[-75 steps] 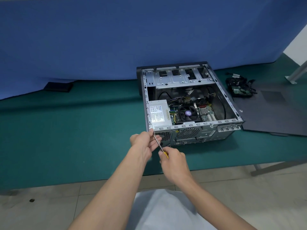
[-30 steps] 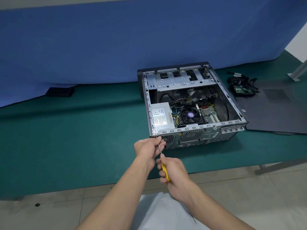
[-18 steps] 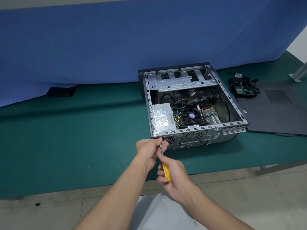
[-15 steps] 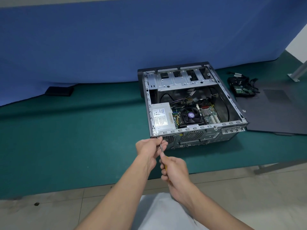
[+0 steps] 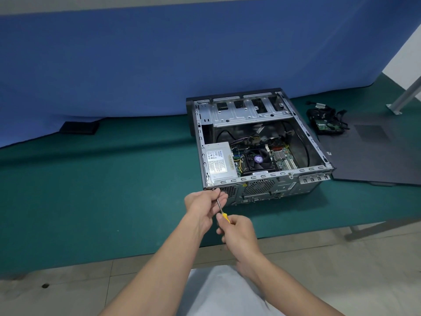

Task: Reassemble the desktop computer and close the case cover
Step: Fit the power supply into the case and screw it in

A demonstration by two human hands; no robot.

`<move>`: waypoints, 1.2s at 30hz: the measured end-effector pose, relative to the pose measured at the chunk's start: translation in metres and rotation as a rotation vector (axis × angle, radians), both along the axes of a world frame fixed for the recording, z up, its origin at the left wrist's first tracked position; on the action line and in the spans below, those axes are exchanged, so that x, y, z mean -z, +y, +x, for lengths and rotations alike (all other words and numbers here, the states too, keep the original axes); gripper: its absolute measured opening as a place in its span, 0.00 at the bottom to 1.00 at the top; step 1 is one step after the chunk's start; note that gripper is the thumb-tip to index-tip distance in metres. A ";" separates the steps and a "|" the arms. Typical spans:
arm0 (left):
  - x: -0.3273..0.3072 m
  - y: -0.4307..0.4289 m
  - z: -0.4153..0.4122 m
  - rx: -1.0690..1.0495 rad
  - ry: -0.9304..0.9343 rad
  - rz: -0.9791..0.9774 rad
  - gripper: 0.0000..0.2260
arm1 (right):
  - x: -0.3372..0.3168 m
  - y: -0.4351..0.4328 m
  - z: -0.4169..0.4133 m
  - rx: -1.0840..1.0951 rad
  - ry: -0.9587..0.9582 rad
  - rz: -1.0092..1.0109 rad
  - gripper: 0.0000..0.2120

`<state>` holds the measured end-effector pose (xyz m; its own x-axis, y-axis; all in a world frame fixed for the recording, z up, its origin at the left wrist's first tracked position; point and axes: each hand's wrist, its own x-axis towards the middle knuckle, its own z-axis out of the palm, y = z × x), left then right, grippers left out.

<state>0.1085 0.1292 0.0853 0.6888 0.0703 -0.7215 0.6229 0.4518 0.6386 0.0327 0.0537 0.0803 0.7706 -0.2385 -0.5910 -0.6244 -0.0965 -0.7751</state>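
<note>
Wide green mat across the table, and on it the desktop case lies on its side, open face up. The case cover lies flat off the case's right flank, not yet fitted. A loose drive with cables sits off the case's far right corner. The power supply is seated inside, against the case's left wall at the rear. Now the hands, both at the case's near left corner. The left hand is the nearer one to the case, its fingers pinching the screwdriver shaft close to the tip. The right hand sits farther out from the case, curled tight round the yellow handle. Here's the key line: the tool's long axis runs from that fist up and slightly left to the corner screw, so the work lies dead ahead of the grip. I'd call this fastening the supply's corner. Against the earlier looks, both hands hold that same corner, while only a stub of yellow shows above the fist where a long strip showed before; that reads as twisting.
</note>
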 end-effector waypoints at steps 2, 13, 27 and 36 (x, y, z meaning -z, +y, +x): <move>0.000 0.001 -0.002 0.008 -0.007 -0.006 0.04 | 0.000 0.001 0.001 -0.033 -0.008 -0.058 0.16; -0.001 0.005 -0.002 0.095 -0.008 -0.014 0.03 | -0.002 -0.001 -0.002 0.067 0.026 0.213 0.13; -0.004 0.004 0.002 0.038 0.000 -0.045 0.03 | -0.014 0.004 0.003 0.301 0.170 0.765 0.14; -0.008 0.019 0.007 0.348 -0.043 0.464 0.08 | -0.009 0.005 0.000 0.214 0.087 0.459 0.12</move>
